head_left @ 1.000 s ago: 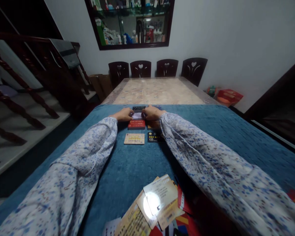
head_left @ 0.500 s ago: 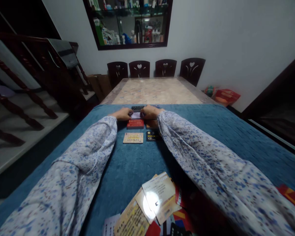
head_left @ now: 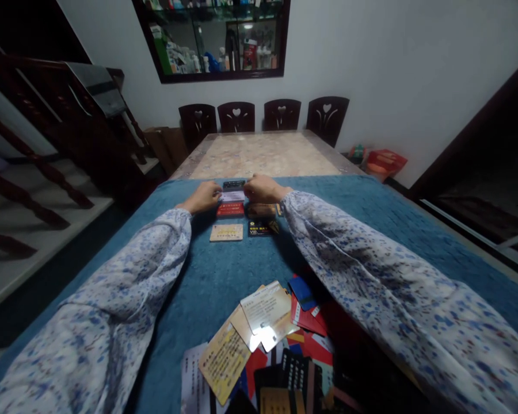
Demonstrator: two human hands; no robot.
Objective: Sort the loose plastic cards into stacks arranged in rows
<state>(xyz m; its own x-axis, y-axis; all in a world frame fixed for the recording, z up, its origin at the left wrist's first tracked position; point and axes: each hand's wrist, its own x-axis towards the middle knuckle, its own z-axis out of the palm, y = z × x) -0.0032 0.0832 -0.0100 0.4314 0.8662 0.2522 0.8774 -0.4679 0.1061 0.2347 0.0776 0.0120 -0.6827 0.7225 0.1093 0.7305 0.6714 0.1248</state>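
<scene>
My left hand point(head_left: 204, 196) and my right hand point(head_left: 263, 188) reach far out over a blue cloth point(head_left: 371, 224). Both touch the ends of a pale card point(head_left: 232, 196), fingers curled on its edges. The card lies in a grid of cards: a dark card point(head_left: 233, 184) beyond it, a red card point(head_left: 230, 209) and a beige card point(head_left: 227, 232) nearer me, a brown card point(head_left: 261, 210) and a black card point(head_left: 259, 228) to the right.
A loose heap of cards point(head_left: 267, 339) lies on the cloth close to me. Beyond the cloth the marble tabletop point(head_left: 263, 154) is bare, with several dark chairs point(head_left: 280, 114) at its far end. A stair railing point(head_left: 38, 144) runs along the left.
The view has tilted down a little, so more of the near heap shows. My right hand has lifted slightly off the brown card. Both hands stay at the pale card.
</scene>
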